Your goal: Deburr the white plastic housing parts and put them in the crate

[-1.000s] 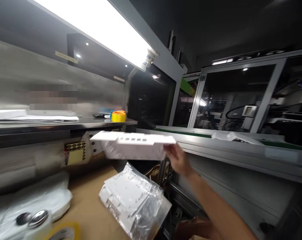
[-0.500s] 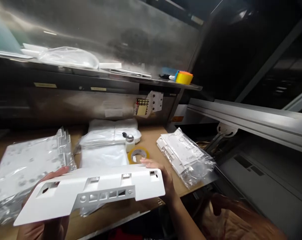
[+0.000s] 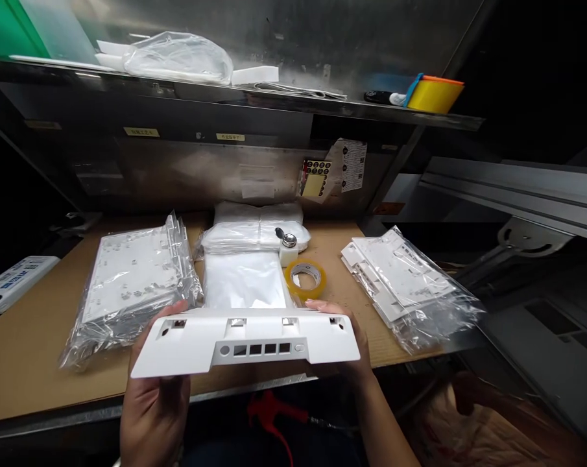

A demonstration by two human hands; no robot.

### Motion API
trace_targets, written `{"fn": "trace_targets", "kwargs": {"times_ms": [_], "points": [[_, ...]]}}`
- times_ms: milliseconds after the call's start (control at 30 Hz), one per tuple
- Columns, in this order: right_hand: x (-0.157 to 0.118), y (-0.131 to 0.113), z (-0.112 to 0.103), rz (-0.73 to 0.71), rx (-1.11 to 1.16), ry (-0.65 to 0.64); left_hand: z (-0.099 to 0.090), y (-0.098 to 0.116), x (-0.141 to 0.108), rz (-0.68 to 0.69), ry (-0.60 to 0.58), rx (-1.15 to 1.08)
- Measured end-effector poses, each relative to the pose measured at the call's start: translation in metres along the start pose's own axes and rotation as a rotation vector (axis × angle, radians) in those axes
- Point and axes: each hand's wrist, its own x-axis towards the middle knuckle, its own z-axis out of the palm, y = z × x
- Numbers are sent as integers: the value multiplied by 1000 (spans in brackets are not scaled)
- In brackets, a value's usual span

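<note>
A white plastic housing panel (image 3: 186,344) with a row of square port cutouts is held level over the bench's front edge. My left hand (image 3: 152,402) grips its left end, fingers behind and below. At the other end my right hand (image 3: 356,344) is closed round the edge, thumb on top. Just behind the panel lies a stack of clear plastic bags (image 3: 244,279). A roll of yellowish tape (image 3: 321,280) and a small white bottle with a metal top (image 3: 288,256) stand to the right of the bags.
Bagged white panels lie at left (image 3: 132,272) and right (image 3: 400,272) on the brown bench top (image 3: 25,370). A metal shelf (image 3: 293,104) crosses above, bearing a yellow tape roll (image 3: 434,95). Below the bench edge shows a red air gun (image 3: 274,410).
The panel has come from a tilt to nearly level and sits further right in view, both hands still on it. My view has turned left, showing more of the bench's left side.
</note>
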Motion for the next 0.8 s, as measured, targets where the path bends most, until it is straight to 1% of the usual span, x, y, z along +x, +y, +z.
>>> {"fn": "trace_targets", "kwargs": {"times_ms": [67,167,267,367,433,467,500,533,567,600,667,700,733,767,800], "points": [[0,1,-2,-6,-17,9,1,-2,-2,13,-11,-29],[0,3,-4,-21,-37,10,3,-2,-3,34,-31,12],[0,3,-6,-63,-44,-1,4,-1,-6,29,-5,-9],[1,4,-8,-127,-33,10,4,-5,-9,27,8,-63],[1,5,-10,-156,-11,32,4,-11,-10,49,-10,-117],[1,5,-11,-165,-1,38,4,-14,-9,86,-2,-162],[2,5,-13,-177,1,41,4,-16,-7,117,17,-229],[2,3,-14,-199,-7,34,3,-18,-5,108,30,-318],[2,1,-16,-239,-25,22,2,-19,-2,44,31,-421],[2,-1,-18,-291,-51,3,-1,-18,1,-80,-4,-519],[3,-6,-22,-421,-119,-59,-7,-15,7,-429,-168,-661],[3,-8,-23,-476,-163,-96,-12,-14,9,-580,-260,-688],[4,-9,-24,-510,-211,-130,-16,-14,10,-668,-320,-694],[4,-10,-24,-508,-253,-145,-21,-16,11,-695,-325,-684],[4,-10,-24,-470,-282,-136,-26,-18,10,-679,-301,-662]]}}
